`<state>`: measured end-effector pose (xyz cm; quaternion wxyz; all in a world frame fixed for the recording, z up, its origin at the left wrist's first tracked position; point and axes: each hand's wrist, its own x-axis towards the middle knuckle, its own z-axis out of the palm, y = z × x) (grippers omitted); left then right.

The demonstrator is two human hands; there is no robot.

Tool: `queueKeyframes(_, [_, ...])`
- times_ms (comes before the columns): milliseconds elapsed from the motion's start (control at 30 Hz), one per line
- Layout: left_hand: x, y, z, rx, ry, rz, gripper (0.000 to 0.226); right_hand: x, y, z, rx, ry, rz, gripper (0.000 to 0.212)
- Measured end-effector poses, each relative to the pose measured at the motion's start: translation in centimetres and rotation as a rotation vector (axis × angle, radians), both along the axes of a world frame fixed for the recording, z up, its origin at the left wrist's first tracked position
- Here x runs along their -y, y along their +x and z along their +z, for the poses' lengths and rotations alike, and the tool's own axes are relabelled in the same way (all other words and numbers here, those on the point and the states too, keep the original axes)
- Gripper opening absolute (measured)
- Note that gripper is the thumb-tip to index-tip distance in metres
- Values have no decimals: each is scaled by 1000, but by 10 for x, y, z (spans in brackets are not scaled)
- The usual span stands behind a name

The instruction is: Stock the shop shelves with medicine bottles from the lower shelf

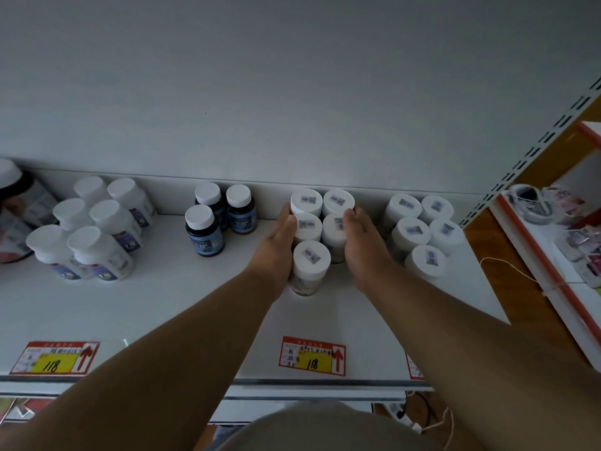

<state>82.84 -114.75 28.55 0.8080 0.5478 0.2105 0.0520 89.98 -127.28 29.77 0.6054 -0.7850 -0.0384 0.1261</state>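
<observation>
Your forearms reach over the shelf edge (312, 382), left hand (276, 245) and right hand (364, 245) flat with straight fingers pressing a cluster of white-capped bottles (311, 255) mid-shelf; squeeze unevenly and the lone front bottle could tip forward.

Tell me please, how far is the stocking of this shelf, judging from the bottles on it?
Done: four groups of bottles stand upright on the shelf, among them three dark bottles and five stickered ones at the right. In hand: the left hand and right hand press flat against the middle cluster, squaring it. Left: the front of the shelf is bare; the lower shelf's stock is out of view.
</observation>
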Motion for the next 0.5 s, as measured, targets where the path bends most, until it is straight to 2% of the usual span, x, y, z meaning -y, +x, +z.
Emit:
queueKeyframes(67, [-1,-1,0,-6,13,-2,35,0,-1,1,-17,25,-6,34])
queueKeyframes(167, [-5,-6,0,-44,4,18,56,4,-5,2,-45,36,4,51])
queueKeyframes(267, [-10,-16,-1,-100,62,68,58,12,-14,1,-99,-17,3,82])
queueKeyframes(333, [-14,-30,-2,-143,213,60,51,19,-26,3,-76,-72,-9,71])
queueKeyframes(400, [-13,-49,-1,-159,348,49,40,29,-45,5,23,-140,-61,48])
queueKeyframes(467, [-12,-69,2,-181,534,19,39,36,-70,1,127,-179,-90,20])
queueKeyframes(500, [-11,-77,3,-184,622,-12,41,37,-81,-3,149,-186,-61,17])
